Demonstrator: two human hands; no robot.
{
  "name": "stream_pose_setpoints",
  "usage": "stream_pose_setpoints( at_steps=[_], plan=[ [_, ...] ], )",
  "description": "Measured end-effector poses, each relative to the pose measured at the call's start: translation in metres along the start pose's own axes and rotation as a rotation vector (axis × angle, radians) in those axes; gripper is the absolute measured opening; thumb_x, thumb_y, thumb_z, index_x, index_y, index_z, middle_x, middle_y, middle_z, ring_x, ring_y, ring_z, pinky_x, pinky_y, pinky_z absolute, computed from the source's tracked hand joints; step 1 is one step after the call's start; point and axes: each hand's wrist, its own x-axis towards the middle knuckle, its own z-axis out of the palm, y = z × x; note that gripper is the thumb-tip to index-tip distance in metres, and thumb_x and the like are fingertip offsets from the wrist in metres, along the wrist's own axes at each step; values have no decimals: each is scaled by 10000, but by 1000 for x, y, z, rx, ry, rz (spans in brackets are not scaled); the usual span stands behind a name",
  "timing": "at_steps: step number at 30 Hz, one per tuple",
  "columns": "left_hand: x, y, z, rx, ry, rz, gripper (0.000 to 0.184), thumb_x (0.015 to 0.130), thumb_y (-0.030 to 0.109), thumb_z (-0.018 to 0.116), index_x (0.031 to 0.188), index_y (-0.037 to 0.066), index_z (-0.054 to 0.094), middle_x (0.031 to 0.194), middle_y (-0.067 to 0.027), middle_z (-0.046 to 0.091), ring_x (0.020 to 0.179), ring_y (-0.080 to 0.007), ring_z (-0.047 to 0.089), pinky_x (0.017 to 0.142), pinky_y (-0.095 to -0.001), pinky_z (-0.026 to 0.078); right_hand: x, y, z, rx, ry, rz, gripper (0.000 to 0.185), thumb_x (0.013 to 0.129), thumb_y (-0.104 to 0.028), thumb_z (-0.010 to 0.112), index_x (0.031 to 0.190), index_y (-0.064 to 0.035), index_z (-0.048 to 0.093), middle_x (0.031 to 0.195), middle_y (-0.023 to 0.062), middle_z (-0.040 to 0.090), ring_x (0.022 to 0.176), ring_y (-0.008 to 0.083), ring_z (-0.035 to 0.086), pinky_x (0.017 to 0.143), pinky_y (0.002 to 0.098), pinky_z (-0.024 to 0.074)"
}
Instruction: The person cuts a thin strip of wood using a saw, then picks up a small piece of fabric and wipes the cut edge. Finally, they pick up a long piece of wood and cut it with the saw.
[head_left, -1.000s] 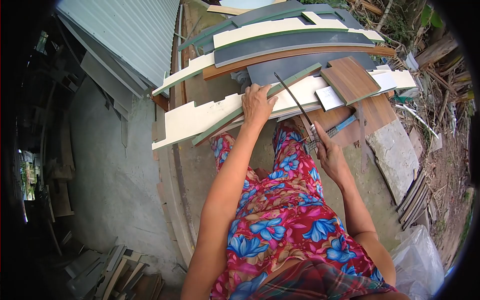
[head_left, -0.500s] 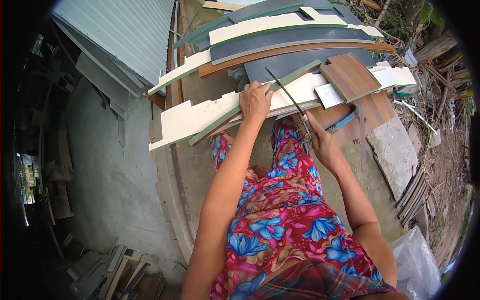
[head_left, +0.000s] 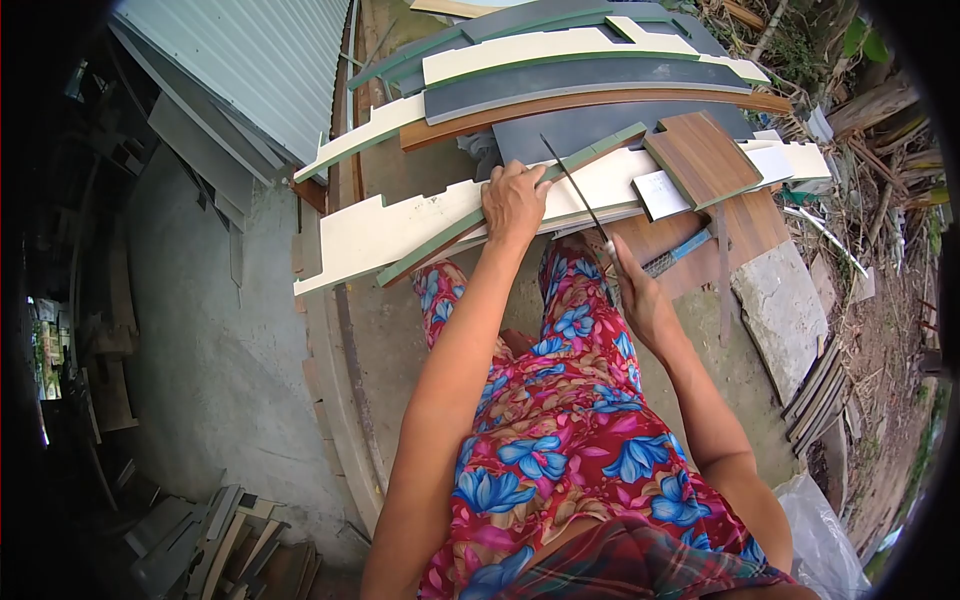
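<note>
My right hand (head_left: 642, 292) is closed round the handle of a hand saw (head_left: 577, 187). The saw's thin dark blade slants up and away, crossing a narrow green-edged wooden strip (head_left: 440, 247). That strip lies diagonally over a notched white board (head_left: 365, 235). My left hand (head_left: 513, 203) presses down on the strip to the left of the blade, its fingers curled over it. Whether the blade has cut into the strip is too small to tell.
A brown wood-grain panel (head_left: 703, 155) and a small white piece (head_left: 660, 194) lie on the board's right. Near my right hand is a blue-handled tool (head_left: 680, 250). More boards (head_left: 580, 100) are stacked beyond. Scrap strips (head_left: 230, 545) lie at lower left, a stone slab (head_left: 783, 315) at right.
My right hand has drawn slightly back toward my body with the saw, and the blade's angle is a little steeper. My left hand stays on the strip.
</note>
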Motion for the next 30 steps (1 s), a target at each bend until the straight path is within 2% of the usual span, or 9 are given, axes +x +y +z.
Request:
stream_pose_setpoints(
  at_steps=[3,6,8,13,16,18,21,24,30],
  plan=[
    [-1,-2,2,-10,18,27,296,778,193,770,1065,123,755,942,-66,646,908,-302,599,782,-450,481,-25,-13,-21,-56,-114,151,552,982,-96,480,1512,-181,349,951,345,632,908,502,618,757,551,482],
    [-1,-1,2,-14,24,29,292,777,191,771,1061,123,756,935,-66,646,903,-301,598,782,-452,480,10,-8,-16,-42,-87,77,522,991,-119,469,1501,-171,370,962,337,640,906,501,623,766,551,484],
    [0,0,0,-2,20,24,292,776,192,772,1059,125,757,930,-65,645,903,-301,598,781,-454,480,55,-13,-6,-89,-154,135,494,1006,-110,454,1495,-120,384,1130,329,617,1078,479,589,884,473,482],
    [0,0,-1,-4,0,-3,295,773,196,771,1060,129,758,937,-60,644,912,-301,597,791,-457,479,111,-19,18,-123,-136,63,468,1018,-163,442,1480,-106,396,1078,337,627,1032,483,603,842,490,479],
    [-2,1,-1,-1,7,3,293,777,196,770,1061,126,758,939,-64,643,913,-301,596,796,-457,477,81,-23,6,-112,-154,127,478,1013,-138,453,1486,-105,393,1046,319,650,998,472,628,832,477,493],
    [-1,-1,1,-5,13,11,292,778,195,768,1061,123,757,935,-67,642,910,-303,596,794,-458,477,38,-7,0,-47,-69,41,503,1003,-98,461,1499,-119,383,985,309,660,958,459,652,812,460,506],
    [1,-1,3,-2,19,19,292,779,195,767,1062,122,756,930,-68,642,910,-304,596,791,-458,477,-13,-15,-26,-9,-187,266,515,998,-71,464,1503,-125,382,986,311,656,959,456,659,815,448,508],
    [-3,-2,2,-21,9,29,292,779,196,767,1061,122,755,927,-67,643,909,-304,596,787,-459,476,-3,-30,-37,-60,-245,336,512,995,-68,463,1498,-117,387,1022,318,653,966,467,651,820,448,506],
    [-1,-2,1,5,26,35,283,778,197,767,1051,122,755,929,-67,643,907,-307,597,781,-461,473,101,-8,14,-89,-131,27,489,998,-120,448,1485,-117,399,1034,343,627,993,496,613,844,501,486]
  ],
)
